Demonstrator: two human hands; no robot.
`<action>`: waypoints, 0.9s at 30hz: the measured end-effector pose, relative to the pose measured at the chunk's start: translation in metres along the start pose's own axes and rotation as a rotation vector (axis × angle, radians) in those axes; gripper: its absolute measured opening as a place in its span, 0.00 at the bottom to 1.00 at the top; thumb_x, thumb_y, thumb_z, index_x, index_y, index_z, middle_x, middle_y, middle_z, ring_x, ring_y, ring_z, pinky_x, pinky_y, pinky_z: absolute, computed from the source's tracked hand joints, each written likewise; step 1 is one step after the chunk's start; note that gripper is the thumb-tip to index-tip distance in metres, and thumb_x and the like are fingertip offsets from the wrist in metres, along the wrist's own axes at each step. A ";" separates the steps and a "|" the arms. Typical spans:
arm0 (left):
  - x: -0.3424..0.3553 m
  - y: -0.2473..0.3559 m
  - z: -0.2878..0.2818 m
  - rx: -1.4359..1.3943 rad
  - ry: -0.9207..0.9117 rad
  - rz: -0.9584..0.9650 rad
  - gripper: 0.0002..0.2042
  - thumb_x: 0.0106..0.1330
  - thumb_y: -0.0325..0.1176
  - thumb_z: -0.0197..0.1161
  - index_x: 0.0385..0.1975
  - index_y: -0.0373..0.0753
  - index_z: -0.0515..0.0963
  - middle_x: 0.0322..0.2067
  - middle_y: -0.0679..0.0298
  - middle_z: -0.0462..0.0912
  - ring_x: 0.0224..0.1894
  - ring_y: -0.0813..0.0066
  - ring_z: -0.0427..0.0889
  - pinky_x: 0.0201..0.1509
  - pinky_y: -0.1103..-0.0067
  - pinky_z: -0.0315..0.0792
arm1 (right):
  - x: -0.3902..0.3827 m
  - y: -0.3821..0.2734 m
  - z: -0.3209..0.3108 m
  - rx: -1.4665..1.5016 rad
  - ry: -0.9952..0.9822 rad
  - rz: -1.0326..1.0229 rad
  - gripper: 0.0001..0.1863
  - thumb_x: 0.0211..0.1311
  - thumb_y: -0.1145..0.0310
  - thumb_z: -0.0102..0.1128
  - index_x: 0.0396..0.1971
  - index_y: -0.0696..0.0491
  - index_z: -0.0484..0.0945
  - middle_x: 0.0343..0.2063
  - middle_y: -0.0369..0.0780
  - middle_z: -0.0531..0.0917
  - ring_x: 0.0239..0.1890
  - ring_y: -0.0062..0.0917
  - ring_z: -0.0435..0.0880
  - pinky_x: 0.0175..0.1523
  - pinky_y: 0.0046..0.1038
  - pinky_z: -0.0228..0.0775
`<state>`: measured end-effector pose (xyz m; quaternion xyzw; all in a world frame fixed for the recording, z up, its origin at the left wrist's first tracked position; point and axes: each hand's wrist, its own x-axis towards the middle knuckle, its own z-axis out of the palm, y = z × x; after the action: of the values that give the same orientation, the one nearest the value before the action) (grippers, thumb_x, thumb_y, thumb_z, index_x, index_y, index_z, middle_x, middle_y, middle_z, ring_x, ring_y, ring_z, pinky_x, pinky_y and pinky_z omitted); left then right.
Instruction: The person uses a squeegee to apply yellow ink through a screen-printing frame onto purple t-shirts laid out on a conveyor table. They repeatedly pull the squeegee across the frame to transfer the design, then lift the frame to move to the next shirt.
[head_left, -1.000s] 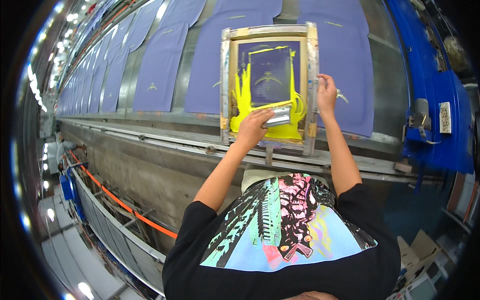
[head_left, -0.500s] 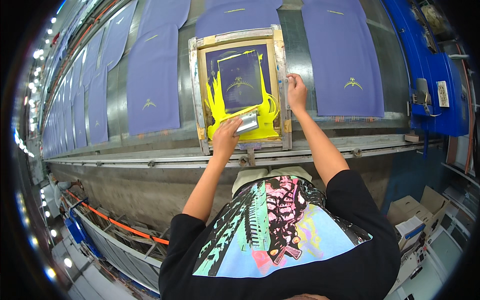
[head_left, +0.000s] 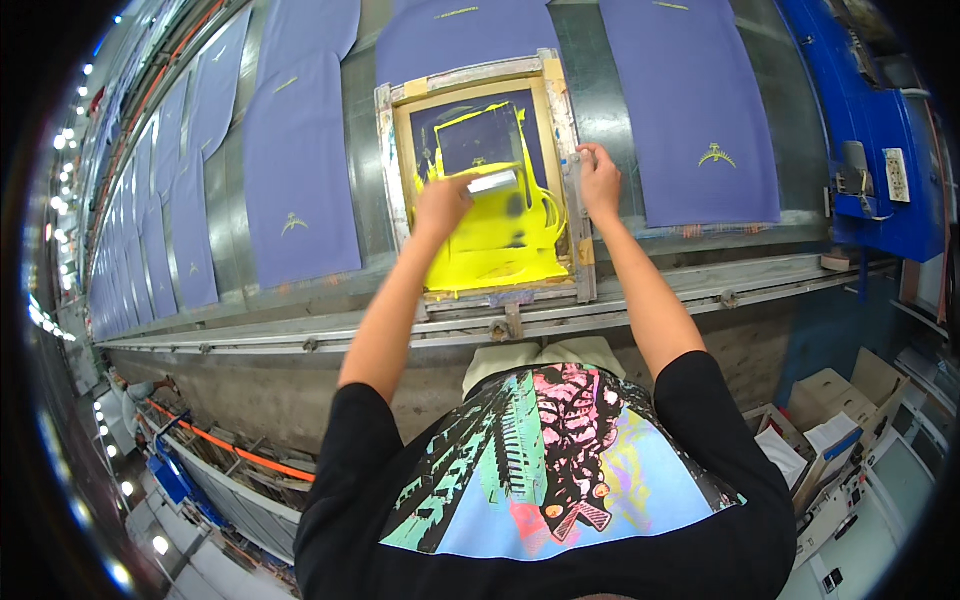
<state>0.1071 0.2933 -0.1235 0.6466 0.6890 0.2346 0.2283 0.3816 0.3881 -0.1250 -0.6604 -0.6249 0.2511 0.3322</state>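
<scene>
A screen-printing frame point(head_left: 388, 180) lies over a blue-purple fabric piece point(head_left: 465, 45) on the long table. Its mesh carries bright yellow ink point(head_left: 495, 250), thickest along the near side. My left hand point(head_left: 443, 208) is closed on a squeegee point(head_left: 494, 182) with a silvery grip, held across the middle of the mesh. Behind it the dark mesh and part of a small crest-like design still show. My right hand point(head_left: 600, 182) is closed on the right side bar of the frame, with the fingers curled at its edge.
Printed fabric pieces lie in rows to the left point(head_left: 300, 180) and right point(head_left: 700, 130). A metal rail point(head_left: 640, 287) runs along the table's near edge. At the right stand a blue machine point(head_left: 900, 130) and cardboard boxes point(head_left: 832, 400). An orange-edged rack point(head_left: 230, 452) is at lower left.
My left hand has moved the squeegee away from me, from the near side of the mesh to its middle. Yellow ink now covers more of the mesh. My right hand stays at the frame.
</scene>
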 end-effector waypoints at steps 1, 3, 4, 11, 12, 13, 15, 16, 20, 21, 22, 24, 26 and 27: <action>0.030 -0.006 -0.020 -0.010 -0.057 -0.053 0.21 0.53 0.26 0.65 0.49 0.51 0.88 0.35 0.55 0.89 0.38 0.55 0.88 0.46 0.67 0.83 | -0.001 -0.004 0.002 -0.006 -0.020 0.035 0.10 0.73 0.60 0.56 0.43 0.47 0.84 0.24 0.49 0.82 0.32 0.50 0.83 0.41 0.47 0.74; 0.077 -0.019 -0.043 0.031 -0.100 -0.027 0.20 0.52 0.29 0.67 0.47 0.51 0.88 0.33 0.54 0.89 0.38 0.53 0.88 0.47 0.65 0.82 | -0.002 -0.007 0.004 0.019 -0.035 0.037 0.10 0.73 0.61 0.57 0.43 0.48 0.84 0.24 0.49 0.82 0.30 0.49 0.83 0.39 0.45 0.73; 0.091 -0.023 -0.049 0.028 -0.091 -0.023 0.20 0.52 0.30 0.68 0.47 0.51 0.88 0.34 0.54 0.89 0.38 0.52 0.88 0.47 0.64 0.82 | -0.003 -0.015 0.001 0.021 -0.060 0.061 0.10 0.73 0.61 0.57 0.43 0.48 0.84 0.23 0.49 0.82 0.30 0.48 0.83 0.39 0.44 0.72; 0.034 -0.015 -0.009 0.137 0.149 0.008 0.20 0.57 0.25 0.62 0.46 0.58 0.89 0.39 0.59 0.89 0.37 0.53 0.88 0.42 0.62 0.82 | 0.002 -0.019 0.008 0.087 -0.058 -0.012 0.10 0.74 0.62 0.55 0.43 0.50 0.83 0.21 0.48 0.81 0.27 0.45 0.82 0.38 0.42 0.71; 0.013 -0.007 0.001 0.090 0.170 0.031 0.19 0.58 0.25 0.61 0.44 0.55 0.89 0.39 0.58 0.89 0.36 0.53 0.88 0.41 0.62 0.82 | 0.002 -0.015 0.007 0.080 -0.059 0.003 0.10 0.74 0.62 0.55 0.43 0.50 0.83 0.22 0.48 0.81 0.27 0.45 0.82 0.38 0.42 0.72; -0.008 -0.001 0.011 0.067 0.195 0.056 0.17 0.58 0.22 0.61 0.41 0.51 0.89 0.38 0.59 0.89 0.38 0.54 0.88 0.41 0.64 0.82 | 0.002 -0.014 0.005 0.075 -0.063 0.015 0.10 0.74 0.62 0.55 0.43 0.50 0.83 0.22 0.48 0.82 0.28 0.45 0.82 0.38 0.43 0.72; -0.052 0.000 0.033 0.053 0.248 0.173 0.17 0.54 0.17 0.62 0.38 0.48 0.89 0.40 0.65 0.91 0.45 0.65 0.88 0.46 0.70 0.82 | 0.000 -0.007 0.002 0.080 -0.046 0.004 0.11 0.74 0.62 0.55 0.44 0.50 0.83 0.21 0.46 0.80 0.27 0.41 0.80 0.37 0.40 0.70; -0.068 0.007 0.033 0.040 0.269 0.235 0.17 0.54 0.17 0.63 0.38 0.48 0.89 0.42 0.67 0.91 0.45 0.67 0.88 0.48 0.71 0.82 | -0.004 0.004 0.002 0.086 -0.019 -0.017 0.11 0.74 0.62 0.55 0.44 0.50 0.83 0.20 0.44 0.78 0.25 0.36 0.78 0.36 0.38 0.69; -0.051 0.015 0.011 0.013 0.085 0.040 0.19 0.54 0.22 0.65 0.44 0.51 0.89 0.40 0.63 0.90 0.42 0.60 0.89 0.47 0.68 0.82 | -0.008 0.004 -0.005 0.044 -0.009 -0.011 0.11 0.74 0.62 0.55 0.44 0.51 0.83 0.19 0.43 0.78 0.23 0.31 0.76 0.35 0.36 0.69; -0.024 0.014 -0.002 0.044 -0.034 -0.135 0.19 0.54 0.24 0.66 0.46 0.51 0.88 0.39 0.60 0.90 0.40 0.57 0.89 0.46 0.66 0.82 | -0.009 0.000 -0.006 0.040 -0.028 0.014 0.11 0.74 0.62 0.55 0.44 0.50 0.83 0.21 0.46 0.79 0.26 0.37 0.79 0.36 0.38 0.70; 0.007 -0.006 -0.006 0.066 -0.028 -0.109 0.19 0.55 0.27 0.66 0.47 0.51 0.88 0.38 0.57 0.89 0.38 0.54 0.88 0.45 0.65 0.82 | -0.010 -0.007 -0.004 0.038 -0.049 0.037 0.11 0.74 0.62 0.55 0.44 0.50 0.83 0.24 0.48 0.81 0.30 0.43 0.81 0.38 0.41 0.71; 0.073 -0.042 -0.023 0.052 -0.017 -0.073 0.19 0.55 0.30 0.66 0.48 0.52 0.88 0.36 0.54 0.88 0.37 0.51 0.87 0.44 0.63 0.82 | -0.007 -0.008 0.005 0.061 -0.056 0.030 0.10 0.73 0.62 0.56 0.43 0.50 0.83 0.25 0.50 0.83 0.32 0.48 0.84 0.40 0.44 0.73; 0.107 -0.048 -0.037 0.068 -0.006 -0.059 0.19 0.55 0.31 0.65 0.48 0.52 0.88 0.36 0.52 0.88 0.38 0.51 0.87 0.46 0.62 0.81 | -0.009 -0.007 0.012 0.089 -0.059 0.035 0.10 0.73 0.62 0.56 0.43 0.50 0.83 0.25 0.49 0.82 0.32 0.48 0.83 0.39 0.44 0.73; 0.114 -0.045 -0.038 0.122 0.008 -0.049 0.18 0.56 0.30 0.65 0.47 0.52 0.89 0.37 0.52 0.88 0.39 0.50 0.87 0.46 0.62 0.81 | -0.011 -0.007 0.015 0.102 -0.058 0.039 0.10 0.73 0.63 0.56 0.43 0.50 0.83 0.24 0.49 0.82 0.32 0.48 0.83 0.39 0.44 0.73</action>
<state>0.0413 0.4040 -0.1225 0.6413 0.7186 0.1890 0.1912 0.3649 0.3793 -0.1302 -0.6471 -0.6076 0.3082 0.3421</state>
